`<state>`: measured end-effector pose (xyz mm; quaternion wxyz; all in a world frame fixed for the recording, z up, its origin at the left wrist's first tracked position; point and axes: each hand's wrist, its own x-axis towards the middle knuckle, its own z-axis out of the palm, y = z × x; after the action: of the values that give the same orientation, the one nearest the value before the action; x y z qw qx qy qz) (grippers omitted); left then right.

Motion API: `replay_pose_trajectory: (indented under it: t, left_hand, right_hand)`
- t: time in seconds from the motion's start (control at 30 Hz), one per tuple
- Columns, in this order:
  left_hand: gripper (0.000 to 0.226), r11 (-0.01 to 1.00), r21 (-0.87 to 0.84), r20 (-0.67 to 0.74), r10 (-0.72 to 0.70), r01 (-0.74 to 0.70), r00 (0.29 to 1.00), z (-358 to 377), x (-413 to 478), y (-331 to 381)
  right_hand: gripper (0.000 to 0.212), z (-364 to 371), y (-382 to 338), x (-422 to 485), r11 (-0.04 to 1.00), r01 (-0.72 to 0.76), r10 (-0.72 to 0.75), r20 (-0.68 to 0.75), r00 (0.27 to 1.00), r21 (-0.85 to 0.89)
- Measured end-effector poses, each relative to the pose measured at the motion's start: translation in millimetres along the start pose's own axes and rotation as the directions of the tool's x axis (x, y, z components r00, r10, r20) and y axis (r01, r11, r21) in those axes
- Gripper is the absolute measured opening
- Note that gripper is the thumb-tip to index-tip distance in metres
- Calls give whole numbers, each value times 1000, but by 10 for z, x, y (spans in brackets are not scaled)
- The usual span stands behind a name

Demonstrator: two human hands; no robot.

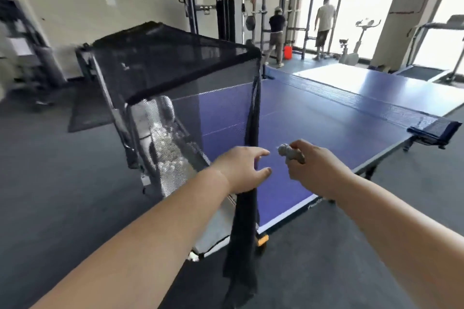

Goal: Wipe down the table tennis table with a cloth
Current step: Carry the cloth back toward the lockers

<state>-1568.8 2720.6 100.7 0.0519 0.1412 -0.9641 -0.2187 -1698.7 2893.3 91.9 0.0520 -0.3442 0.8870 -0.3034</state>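
The blue table tennis table (pixel 326 133) stretches ahead and to the right, with its net (pixel 376 105) across the middle. A black mesh ball-catch net (pixel 175 63) covers the near left end, and its gathered black edge (pixel 252 120) hangs down in front of me. My left hand (pixel 241 173) reaches past that hanging edge, fingers and thumb spread apart and holding nothing. My right hand (pixel 313 170) hovers over the table's near corner and grips a small bunched grey cloth (pixel 288 153).
A ball machine and several white balls (pixel 165 148) sit behind the mesh. An orange clamp (pixel 262 239) is at the table corner. Two people (pixel 276 35) stand by weight racks at the far windows. Dark floor lies on both sides.
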Motion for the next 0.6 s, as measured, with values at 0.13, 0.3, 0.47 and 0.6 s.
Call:
replay_pose_trajectory:
  t: [0.13,0.3,0.47,0.6]
  left_hand:
    - [59,978,31,-88,-203,206,975,-344,-789,-525]
    - [62,918,13,-168,-388,396,906,-664,-1799,-1068]
    - [62,840,-73,-222,-539,537,813,-865,-2913,-1541]
    - [63,752,-82,-268,-648,654,712,-977,-3877,-1899]
  right_hand:
    - [14,366,-669,-115,977,213,-211,82,974,-10]
    - [18,873,-1529,-416,908,416,-403,181,897,-40]
    - [24,1477,-2430,-876,852,523,-507,270,819,13]
    - [32,2044,-3121,-1366,816,572,-563,340,753,83]
